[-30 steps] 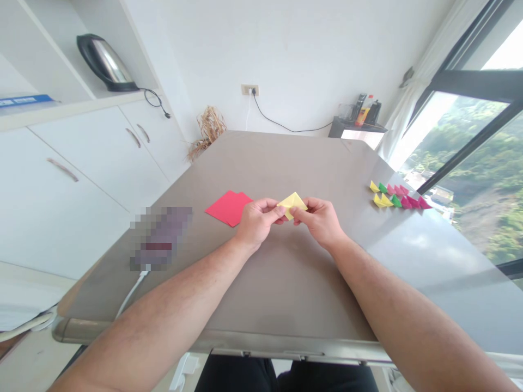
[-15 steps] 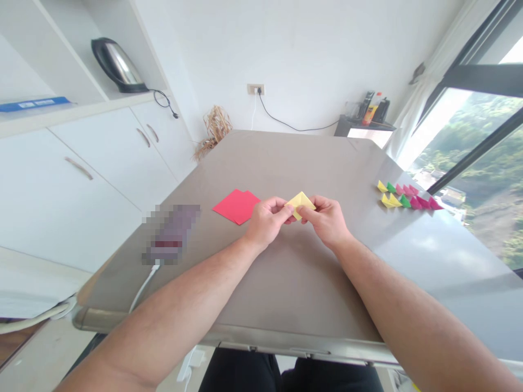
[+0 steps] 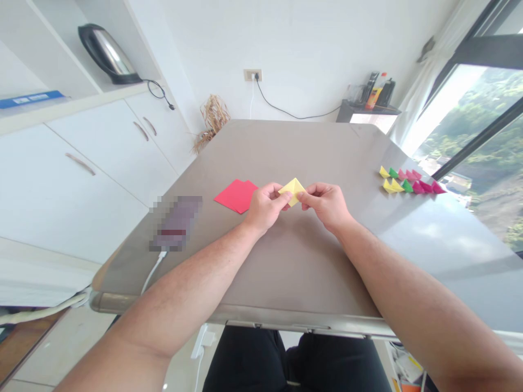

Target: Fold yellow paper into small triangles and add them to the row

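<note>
A small yellow folded paper (image 3: 295, 188), diamond-shaped with a crease down its middle, is held up over the table between both hands. My left hand (image 3: 267, 207) pinches its left side, thumb on the near face. On the right edge, the thumb and index finger of my right hand (image 3: 327, 204) are closed on the same paper. Red paper sheets (image 3: 235, 196) lie flat on the table just left of my left hand, partly covered by it. The paper's back and some fingertips are hidden.
Rows of small folded paper pieces (image 3: 412, 185) in yellow, green, pink and magenta stand at the table's right. A pixelated, phone-like object (image 3: 175, 223) with a white cable (image 3: 153, 272) lies at the left. The grey table (image 3: 286, 272) ends close to my lap.
The camera view has shifted, so the table sits slightly higher in the picture. My right hand's grip has moved from the paper's front toward its right edge; both hands still hold it.
</note>
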Tool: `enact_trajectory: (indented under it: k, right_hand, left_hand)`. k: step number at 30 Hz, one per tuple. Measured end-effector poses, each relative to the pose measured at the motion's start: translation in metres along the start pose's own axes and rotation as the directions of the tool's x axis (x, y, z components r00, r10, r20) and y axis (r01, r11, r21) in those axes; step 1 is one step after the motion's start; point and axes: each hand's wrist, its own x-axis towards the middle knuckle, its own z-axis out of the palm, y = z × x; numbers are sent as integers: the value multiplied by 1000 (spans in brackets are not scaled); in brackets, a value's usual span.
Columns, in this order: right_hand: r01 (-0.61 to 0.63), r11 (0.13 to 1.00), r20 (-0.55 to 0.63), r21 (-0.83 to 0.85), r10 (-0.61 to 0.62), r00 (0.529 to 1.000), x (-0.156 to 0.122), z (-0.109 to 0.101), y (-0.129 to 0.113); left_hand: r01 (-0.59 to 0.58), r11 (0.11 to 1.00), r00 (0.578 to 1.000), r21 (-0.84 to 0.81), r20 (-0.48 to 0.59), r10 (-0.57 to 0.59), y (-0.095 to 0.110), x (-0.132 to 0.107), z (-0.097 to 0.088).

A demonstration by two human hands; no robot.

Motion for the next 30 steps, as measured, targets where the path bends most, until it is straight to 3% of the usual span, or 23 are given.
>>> enact_trajectory:
  k: [3, 14, 23, 30]
  right_hand:
    - [0, 1000, 25, -15, 0, 1000, -1, 0, -3]
    - [-40, 997, 56, 61, 37, 998, 0, -5, -6]
    - [-4, 997, 63, 82, -1, 998, 0, -2, -4]
    - [37, 992, 39, 121, -42, 998, 1, -3, -3]
  left_hand:
    - [-4, 999, 1000, 33, 31, 3, -1, 0, 0]
    - [16, 999, 998, -32, -60, -18, 1, 6, -7]
    - [8, 1000, 1000, 7, -13, -8, 0, 2, -4]
    - [20, 998, 1000, -53, 14, -19, 2, 2, -3]
